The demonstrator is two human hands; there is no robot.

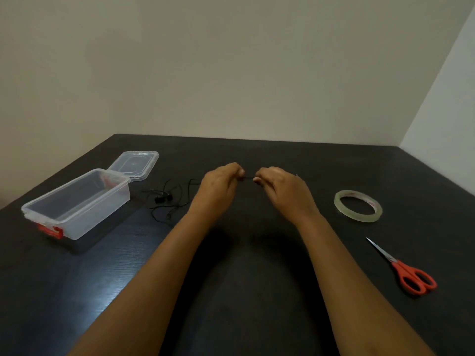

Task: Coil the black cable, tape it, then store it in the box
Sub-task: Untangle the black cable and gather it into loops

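At the frame's centre, our left hand (221, 182) and right hand (279, 187) each pinch the black cable (248, 178), a short stretch taut between the fingertips. The rest lies tangled on the dark table (244, 278) left of centre, beside the open box (77, 204); pulling could knot it. Both forearms reach forward, wrists slightly raised, knuckles up

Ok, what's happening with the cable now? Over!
Both hands, left hand and right hand, pinch the black cable taut. Rest lies tangled beside the open box. Nothing in the way.
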